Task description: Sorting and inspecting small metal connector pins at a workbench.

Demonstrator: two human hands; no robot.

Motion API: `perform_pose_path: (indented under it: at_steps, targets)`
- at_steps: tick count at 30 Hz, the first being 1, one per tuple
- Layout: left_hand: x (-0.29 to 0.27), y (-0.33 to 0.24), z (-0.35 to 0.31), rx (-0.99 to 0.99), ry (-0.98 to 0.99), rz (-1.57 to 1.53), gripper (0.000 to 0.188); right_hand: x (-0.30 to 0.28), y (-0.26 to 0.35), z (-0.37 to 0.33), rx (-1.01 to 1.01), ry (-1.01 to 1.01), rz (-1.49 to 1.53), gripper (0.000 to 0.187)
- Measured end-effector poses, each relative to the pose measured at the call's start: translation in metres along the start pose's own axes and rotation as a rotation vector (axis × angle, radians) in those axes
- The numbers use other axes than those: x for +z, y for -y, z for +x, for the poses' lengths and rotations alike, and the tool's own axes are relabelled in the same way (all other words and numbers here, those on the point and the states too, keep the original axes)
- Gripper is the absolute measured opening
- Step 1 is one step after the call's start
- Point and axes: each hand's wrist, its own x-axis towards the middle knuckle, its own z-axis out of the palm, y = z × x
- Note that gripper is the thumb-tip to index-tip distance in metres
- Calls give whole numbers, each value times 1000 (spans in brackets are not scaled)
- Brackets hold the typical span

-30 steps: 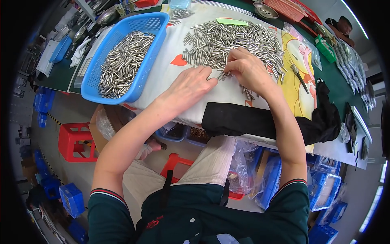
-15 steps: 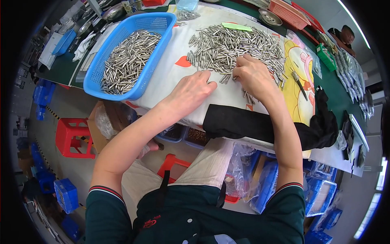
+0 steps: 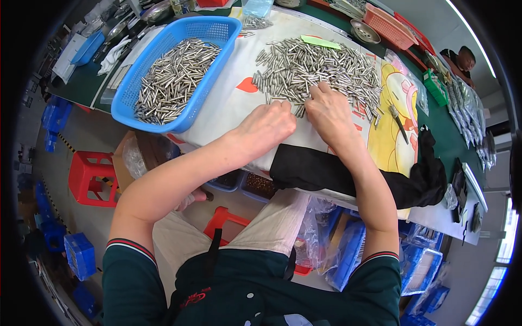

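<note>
A wide pile of small silvery metal pins (image 3: pixel 310 65) lies spread on the cloth-covered table (image 3: pixel 223 114). At its near edge my left hand (image 3: pixel 269 124) is closed, fingertips curled down; what it holds, if anything, is hidden. Close beside it on the right, my right hand (image 3: pixel 328 111) rests at the pile's edge with its fingers bent together among the pins. Whatever lies in those fingers is out of sight too. Left of both hands stands a blue plastic basket (image 3: pixel 124 103), partly filled with similar pins. A bright green slip (image 3: pixel 321 42) lies on the far side of the pile.
A black cloth (image 3: pixel 310 165) lies along the near table edge under my right forearm. Right of the pile is a dark-handled brush (image 3: pixel 398 124). A pink basket (image 3: pixel 383 24) and a metal bowl (image 3: pixel 364 32) stand behind; another person (image 3: pixel 462 64) is at the far right.
My left hand has moved right, toward my right hand, and its fingers have curled in more. My right hand has shifted slightly left. The whole view has shifted a little.
</note>
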Motion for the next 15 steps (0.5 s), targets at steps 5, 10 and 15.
perform_pose_path:
  at_steps: [5, 10, 15]
  targets:
    - [-4, -10, 10, -16, 91, 38, 4, -3, 3, 2, 79, -4, 18, 4]
    - [5, 27, 22, -142, -145, -414, 8, -1, -17, -2, 312, -61, 403, 11]
    - [25, 48, 59, -637, -314, -1506, 15, -4, -39, 2, 742, -173, 1019, 11]
